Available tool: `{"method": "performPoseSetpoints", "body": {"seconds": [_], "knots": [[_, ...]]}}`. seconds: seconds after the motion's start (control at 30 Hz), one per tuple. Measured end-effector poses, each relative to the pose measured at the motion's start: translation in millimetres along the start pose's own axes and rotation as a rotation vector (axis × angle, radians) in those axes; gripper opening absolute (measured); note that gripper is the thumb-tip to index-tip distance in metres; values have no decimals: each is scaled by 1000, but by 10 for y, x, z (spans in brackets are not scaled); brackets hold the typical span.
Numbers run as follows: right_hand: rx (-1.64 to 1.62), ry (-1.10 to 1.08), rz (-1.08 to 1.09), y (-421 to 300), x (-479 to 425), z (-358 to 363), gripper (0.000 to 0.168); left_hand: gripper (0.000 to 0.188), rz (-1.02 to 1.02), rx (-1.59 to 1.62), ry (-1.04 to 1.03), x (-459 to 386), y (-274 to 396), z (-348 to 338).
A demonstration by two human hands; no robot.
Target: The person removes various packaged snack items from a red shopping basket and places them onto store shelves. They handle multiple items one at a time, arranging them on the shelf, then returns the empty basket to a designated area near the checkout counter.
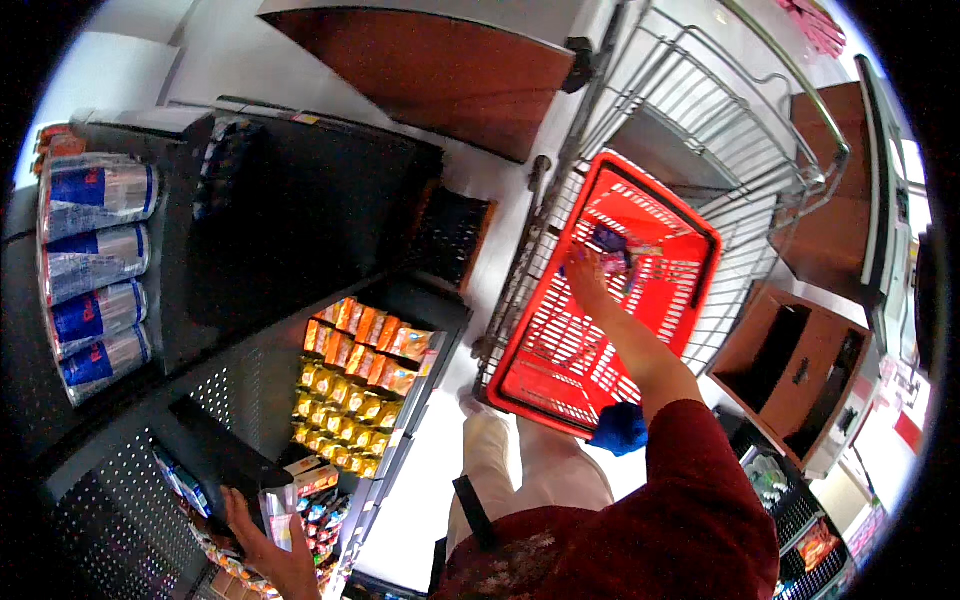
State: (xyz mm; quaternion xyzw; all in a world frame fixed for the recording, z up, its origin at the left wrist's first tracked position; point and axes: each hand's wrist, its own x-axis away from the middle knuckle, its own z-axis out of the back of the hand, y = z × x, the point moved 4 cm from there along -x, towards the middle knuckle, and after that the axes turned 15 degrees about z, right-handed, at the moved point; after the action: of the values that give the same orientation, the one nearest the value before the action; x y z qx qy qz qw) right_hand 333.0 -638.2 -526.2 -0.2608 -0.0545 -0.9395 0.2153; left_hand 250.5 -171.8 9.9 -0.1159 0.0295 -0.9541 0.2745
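My right hand [584, 276] reaches into a red plastic shopping basket [536, 375], beside several small packets [611, 251] in purple, pink and other colours. Whether its fingers grip one of them is hidden by blur. The basket rests inside a metal shopping cart [739, 124]. At the lower left, my left hand [266, 551] is at a dark store shelf, thumb and fingers spread around a pale, clear-wrapped pack [280, 517]. I cannot tell whether it holds that pack or only reaches past it. Blue-edged packages [180, 480] stand just beyond its fingertips.
Orange packs [367, 341] and gold packs [345, 401] fill shelf rows on the left. Shrink-wrapped Red Bull cans [101, 259] stand on the shelving above. A brown cabinet [795, 371] is right of the cart. Blue cloth [619, 429] hangs by the basket's near rim.
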Motion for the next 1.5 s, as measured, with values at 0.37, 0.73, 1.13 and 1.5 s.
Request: {"method": "performPoseSetpoints", "body": {"seconds": [0.37,0.73,1.13,1.5], "knots": [[-85,-19,161,-282,-186,-666,36,80,10,-55,32,-49,19,-15],[-1133,176,-297,-94,1019,168,42,74,63,20,6,2,89,46],[-2152,511,296,-956,2038,3062,61,63,-92,116,141,61,-173,22],[-2135,293,734,-2427,2139,4008,66,39,-19,1310,-461,950,-169,-389]]}}
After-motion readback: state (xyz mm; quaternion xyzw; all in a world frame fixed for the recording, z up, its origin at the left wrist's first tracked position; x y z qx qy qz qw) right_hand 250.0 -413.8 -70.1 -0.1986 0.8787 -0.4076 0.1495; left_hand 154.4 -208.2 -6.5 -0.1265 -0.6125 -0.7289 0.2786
